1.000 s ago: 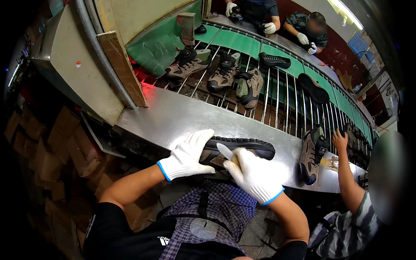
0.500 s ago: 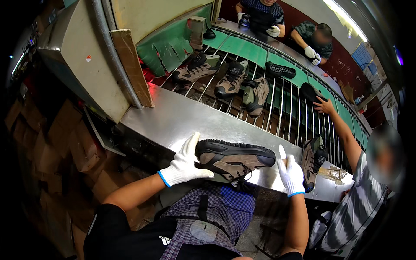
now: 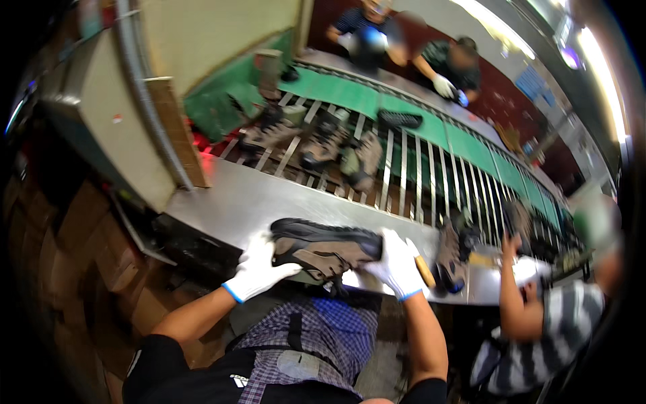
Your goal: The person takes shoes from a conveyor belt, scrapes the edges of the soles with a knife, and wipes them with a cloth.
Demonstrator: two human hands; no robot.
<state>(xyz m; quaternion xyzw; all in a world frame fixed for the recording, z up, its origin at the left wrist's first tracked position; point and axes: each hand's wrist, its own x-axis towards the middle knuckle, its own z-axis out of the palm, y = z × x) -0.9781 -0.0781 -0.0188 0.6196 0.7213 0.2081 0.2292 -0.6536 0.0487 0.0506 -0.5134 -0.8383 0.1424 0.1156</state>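
A brown and black hiking shoe [image 3: 333, 252] is held on its side above the steel bench edge, its black sole turned away from me. My left hand [image 3: 261, 271], in a white knit glove with a blue cuff, grips one end. The gloved right hand [image 3: 397, 266] closes round the other end. Right beside that hand is a tool with a wooden handle [image 3: 424, 271] and a pale blade-like tip, apparently on the bench. Another brown shoe [image 3: 449, 259] rests on the steel further right.
Beyond the steel bench [image 3: 262, 192] runs a rack conveyor [image 3: 404, 178] carrying several shoes and green sheets. A co-worker [image 3: 558, 316] at the right holds a shoe [image 3: 518, 219]. Two gloved people work across the conveyor. Cardboard [image 3: 81, 256] lies at the left.
My right hand has let go of the pale-tipped tool and taken hold of the shoe's near right end. The co-worker has lifted a shoe off the conveyor. My view has shifted.
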